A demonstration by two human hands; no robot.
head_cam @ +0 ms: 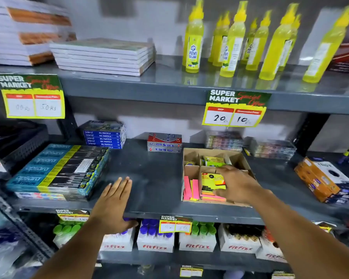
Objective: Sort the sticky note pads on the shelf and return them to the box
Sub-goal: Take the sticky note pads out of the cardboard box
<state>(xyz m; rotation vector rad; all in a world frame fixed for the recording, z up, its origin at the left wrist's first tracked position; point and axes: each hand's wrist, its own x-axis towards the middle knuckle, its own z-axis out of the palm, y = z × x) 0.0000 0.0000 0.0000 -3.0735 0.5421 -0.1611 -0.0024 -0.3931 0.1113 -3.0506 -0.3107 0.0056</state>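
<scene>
A brown cardboard box (241, 158) with inner dividers sits on the middle shelf (153, 178). Pink and yellow sticky note strips (190, 188) stand in its front-left cell. Green and yellow pads (214, 161) lie in a rear cell. My right hand (236, 183) reaches into the front cell, fingers closed around a yellow wrapped sticky note pad (212, 181) lying on a stack of orange and pink pads. My left hand (114, 204) rests flat on the shelf's front edge, fingers apart, holding nothing.
Apsara pencil boxes (56, 170) lie at the left, Doms pastel boxes (104, 135) and Softek boxes (164, 142) behind. Orange boxes (322, 180) sit at the right. Yellow gum bottles (193, 41) stand on the upper shelf. Fitfizz cartons (155, 241) fill the lower shelf.
</scene>
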